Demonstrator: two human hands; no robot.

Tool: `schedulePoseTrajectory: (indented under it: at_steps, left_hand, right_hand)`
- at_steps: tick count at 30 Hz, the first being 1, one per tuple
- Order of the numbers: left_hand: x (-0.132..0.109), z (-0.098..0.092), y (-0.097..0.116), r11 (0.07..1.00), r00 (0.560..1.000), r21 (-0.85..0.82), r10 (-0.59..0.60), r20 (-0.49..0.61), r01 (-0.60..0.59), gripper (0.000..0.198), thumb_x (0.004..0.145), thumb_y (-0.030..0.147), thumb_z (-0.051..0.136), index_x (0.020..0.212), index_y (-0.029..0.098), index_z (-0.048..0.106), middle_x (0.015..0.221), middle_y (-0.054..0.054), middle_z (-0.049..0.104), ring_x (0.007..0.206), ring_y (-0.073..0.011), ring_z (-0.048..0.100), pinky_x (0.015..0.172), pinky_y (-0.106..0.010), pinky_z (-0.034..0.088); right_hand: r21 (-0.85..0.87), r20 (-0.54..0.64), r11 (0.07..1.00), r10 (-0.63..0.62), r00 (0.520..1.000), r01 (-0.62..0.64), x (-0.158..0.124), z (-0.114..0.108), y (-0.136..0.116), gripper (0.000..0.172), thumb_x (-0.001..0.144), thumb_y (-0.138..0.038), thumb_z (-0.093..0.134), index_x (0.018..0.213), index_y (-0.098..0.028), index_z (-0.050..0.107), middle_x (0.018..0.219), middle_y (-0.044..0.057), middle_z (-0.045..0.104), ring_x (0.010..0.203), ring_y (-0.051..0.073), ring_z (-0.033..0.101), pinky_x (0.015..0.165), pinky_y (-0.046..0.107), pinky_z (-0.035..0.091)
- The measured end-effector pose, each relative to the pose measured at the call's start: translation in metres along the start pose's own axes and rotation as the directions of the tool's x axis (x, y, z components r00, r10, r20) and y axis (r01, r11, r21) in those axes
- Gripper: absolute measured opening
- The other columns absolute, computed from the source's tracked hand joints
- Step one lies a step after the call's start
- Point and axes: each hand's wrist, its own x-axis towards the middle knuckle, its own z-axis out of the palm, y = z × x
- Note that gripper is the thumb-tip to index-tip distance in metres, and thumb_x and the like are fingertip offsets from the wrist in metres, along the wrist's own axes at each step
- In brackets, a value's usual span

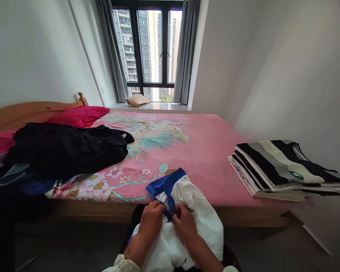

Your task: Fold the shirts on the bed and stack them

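Observation:
A white shirt with a blue collar and placket lies over my lap, its collar resting against the front edge of the bed. My left hand is closed on the left side of the blue placket just below the collar. Close beside it, my right hand pinches the placket's other side. The fingertips of both hands nearly meet at the front opening; any button between them is too small to make out.
The bed has a pink flowered sheet. Dark clothes lie heaped at its left by a red pillow. A stack of folded clothes sits at the right corner. Folded beige cloth rests on the windowsill.

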Motion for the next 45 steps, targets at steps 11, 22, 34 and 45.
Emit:
schedulePoseTrajectory:
  at_steps: [11,22,34,45]
  left_hand:
    - [0.001,0.015,0.006,0.98,0.986,0.129,-0.14,-0.086,0.15,0.015,0.079,0.024,0.053,0.087,0.019,0.065,0.086,-0.007,0.065,0.085,-0.0241,0.056,0.077,-0.037,0.029]
    - [0.0,0.023,0.014,0.965,0.974,-0.228,-0.165,-0.154,0.127,0.014,0.08,0.02,0.045,0.069,0.02,0.054,0.068,-0.001,0.061,0.067,-0.0164,0.057,0.066,-0.028,0.038]
    - [-0.026,-0.01,0.046,0.764,0.975,-0.641,-0.193,-0.115,0.076,0.017,0.083,0.031,0.045,0.069,0.022,0.046,0.066,0.002,0.047,0.062,-0.0134,0.045,0.062,-0.025,0.037]
    - [-0.032,-0.019,0.057,0.522,0.969,-0.833,-0.237,0.068,0.185,0.021,0.08,0.035,0.053,0.067,0.021,0.042,0.055,0.006,0.044,0.051,-0.0105,0.047,0.052,-0.022,0.036]
  right_hand:
    - [0.22,-0.001,0.968,0.125,0.992,-0.122,0.003,0.008,0.013,0.015,0.069,-0.032,0.056,0.072,-0.019,0.061,0.061,0.001,0.064,0.058,0.017,0.058,0.055,0.024,0.042]
    - [0.635,-0.007,0.772,0.019,1.0,-0.01,-0.005,-0.001,0.002,0.033,0.071,-0.05,0.062,0.074,-0.017,0.059,0.064,0.0,0.059,0.062,0.015,0.055,0.057,0.024,0.043]
    - [0.227,-0.138,0.944,-0.21,0.968,0.238,-0.034,-0.035,-0.028,0.006,0.073,-0.018,0.051,0.073,-0.019,0.057,0.07,0.001,0.058,0.065,0.014,0.052,0.062,0.024,0.042]
    - [0.564,0.057,0.825,-0.091,0.994,0.043,-0.038,-0.049,-0.023,0.015,0.075,-0.031,0.053,0.07,-0.017,0.053,0.064,-0.002,0.051,0.06,0.012,0.046,0.058,0.023,0.04]
